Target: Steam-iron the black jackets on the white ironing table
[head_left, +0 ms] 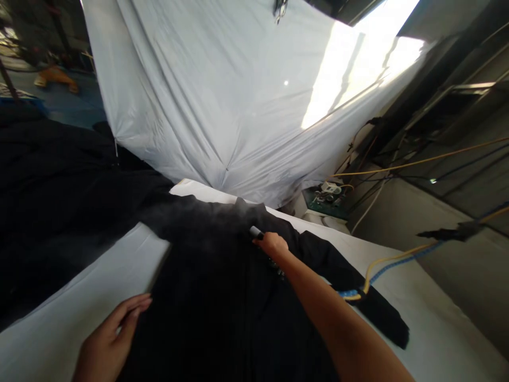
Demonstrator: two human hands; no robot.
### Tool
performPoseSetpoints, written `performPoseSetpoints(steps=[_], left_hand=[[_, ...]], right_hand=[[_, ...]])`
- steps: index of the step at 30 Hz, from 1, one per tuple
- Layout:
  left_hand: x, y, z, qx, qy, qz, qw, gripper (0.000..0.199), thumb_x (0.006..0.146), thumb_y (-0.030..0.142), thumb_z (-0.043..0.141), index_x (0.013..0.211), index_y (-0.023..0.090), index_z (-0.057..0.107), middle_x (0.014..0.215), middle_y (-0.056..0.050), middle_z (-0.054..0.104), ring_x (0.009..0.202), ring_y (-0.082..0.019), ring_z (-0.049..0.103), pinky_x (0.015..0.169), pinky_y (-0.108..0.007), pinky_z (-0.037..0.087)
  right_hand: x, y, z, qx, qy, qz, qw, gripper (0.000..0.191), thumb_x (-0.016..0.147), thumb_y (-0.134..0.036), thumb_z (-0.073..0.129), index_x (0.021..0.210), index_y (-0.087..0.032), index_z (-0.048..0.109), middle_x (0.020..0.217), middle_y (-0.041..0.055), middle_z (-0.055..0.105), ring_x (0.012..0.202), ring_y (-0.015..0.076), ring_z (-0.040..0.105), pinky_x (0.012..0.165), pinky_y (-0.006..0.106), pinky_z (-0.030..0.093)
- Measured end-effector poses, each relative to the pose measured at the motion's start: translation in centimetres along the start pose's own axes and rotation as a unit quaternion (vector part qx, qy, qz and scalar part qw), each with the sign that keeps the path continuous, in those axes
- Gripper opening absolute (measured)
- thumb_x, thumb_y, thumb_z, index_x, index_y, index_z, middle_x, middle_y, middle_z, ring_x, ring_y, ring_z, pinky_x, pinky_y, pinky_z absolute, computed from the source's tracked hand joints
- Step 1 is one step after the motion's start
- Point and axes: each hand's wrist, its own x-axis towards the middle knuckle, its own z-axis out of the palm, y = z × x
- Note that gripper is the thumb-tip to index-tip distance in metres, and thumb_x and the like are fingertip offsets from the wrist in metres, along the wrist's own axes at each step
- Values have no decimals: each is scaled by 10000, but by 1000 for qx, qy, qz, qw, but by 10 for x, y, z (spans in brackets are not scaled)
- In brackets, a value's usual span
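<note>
A black garment [207,297] lies spread over a white-covered table, one sleeve [353,281] stretching to the right. My right hand [273,245] is closed round the handle of a steam iron [256,232], which rests on the upper part of the cloth. Its body is mostly hidden by the hand and lost against the black fabric. Pale steam drifts to the left of it. At the garment's left edge, my left hand [115,331] has thumb and fingers pinched together on the fabric's border.
A blue hose and yellow cable [374,273] hang beside my right forearm. White sheeting [222,95] drapes behind the table [429,297]. More black cloth [59,201] is piled at left. A small machine [330,193] stands beyond the table, and an orange object [56,78] lies on the floor.
</note>
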Motion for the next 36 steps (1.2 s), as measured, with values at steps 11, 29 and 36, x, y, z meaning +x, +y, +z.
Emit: performPoseSetpoints(steps=[11, 29, 36], left_hand=[[215, 55, 115, 288, -173, 206, 919, 520, 802, 427, 445, 1307, 336, 362, 1445, -34, 251, 1346, -315, 100, 937, -698, -130], [200, 18, 93, 234, -166, 159, 945, 498, 892, 388, 212, 1341, 207, 330, 1444, -65, 264, 1344, -264, 149, 1023, -624, 32], [124, -2, 64, 239, -123, 152, 951, 480, 886, 379, 226, 1309, 221, 388, 1415, -77, 328, 1347, -269, 134, 1011, -618, 115]], right_hand=[[41, -16, 2, -19, -57, -161, 985, 647, 567, -756, 522, 938, -246, 668, 950, 78, 675, 874, 267, 633, 672, 315, 490], [91, -31, -16, -16, -76, -155, 985, 691, 531, -789, 515, 920, -239, 668, 930, 60, 668, 811, 253, 630, 623, 301, 486], [72, -27, -7, -36, -27, -95, 994, 626, 592, -717, 539, 962, -225, 657, 983, 91, 663, 888, 288, 624, 691, 352, 504]])
